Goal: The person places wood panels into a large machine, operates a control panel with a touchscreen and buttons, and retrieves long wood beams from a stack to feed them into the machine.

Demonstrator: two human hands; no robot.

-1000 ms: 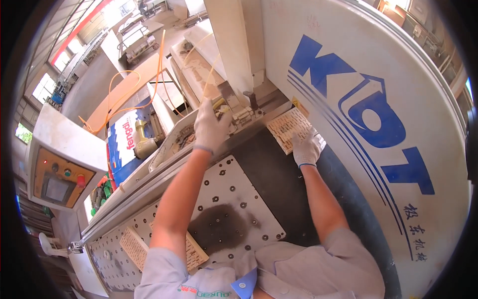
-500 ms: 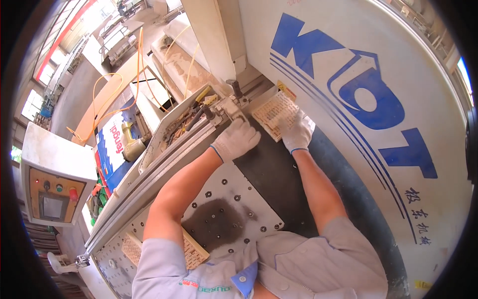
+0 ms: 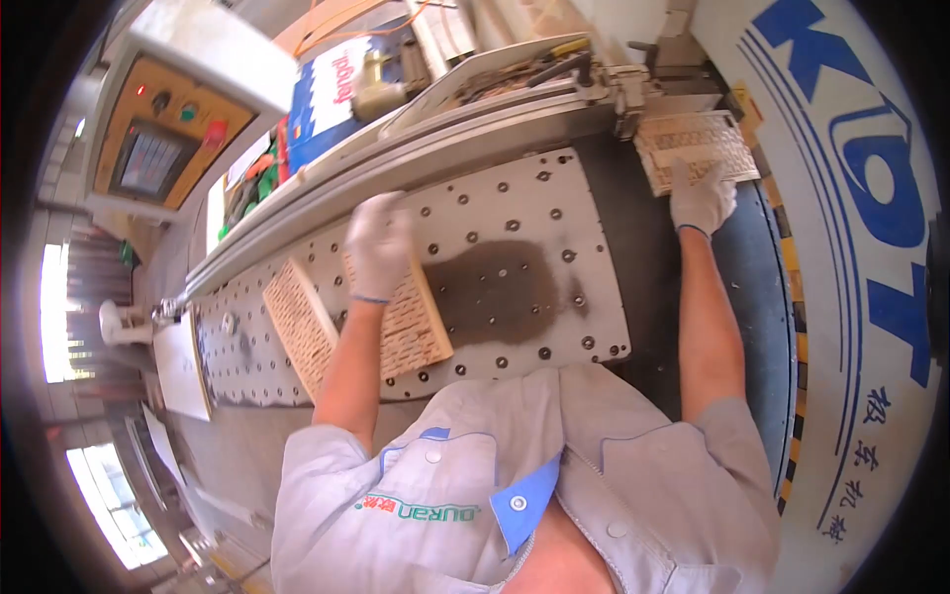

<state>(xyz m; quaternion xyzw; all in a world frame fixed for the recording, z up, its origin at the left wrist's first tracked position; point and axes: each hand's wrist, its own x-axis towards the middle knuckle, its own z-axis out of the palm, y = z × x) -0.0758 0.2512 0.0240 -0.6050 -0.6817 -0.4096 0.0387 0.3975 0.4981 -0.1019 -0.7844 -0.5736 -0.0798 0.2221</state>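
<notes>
My right hand (image 3: 703, 201), in a white glove, is at the near edge of a slotted wooden panel (image 3: 720, 142) at the right end of the machine bed. Its thumb lies on top of the panel and its other fingers curl by the edge. My left hand (image 3: 378, 243), also gloved and blurred by motion, is over a second slotted panel (image 3: 421, 322) lying on the metal plate. That hand hides part of this panel, and whether it touches it I cannot tell. Another slotted panel (image 3: 300, 317) lies beside it to the left, partly behind my forearm.
The metal plate (image 3: 594, 267) has rows of dark holes and a dark stain. Along its far side runs a metal rail (image 3: 327, 203), with a clamp block (image 3: 625, 94) at its right end. A control box (image 3: 158, 139) stands far left, and a large white machine cover (image 3: 831, 267) on the right.
My left hand has left the clamp block and moved left and nearer, over the panels on the plate. My right hand stays at its panel. The view has turned left.
</notes>
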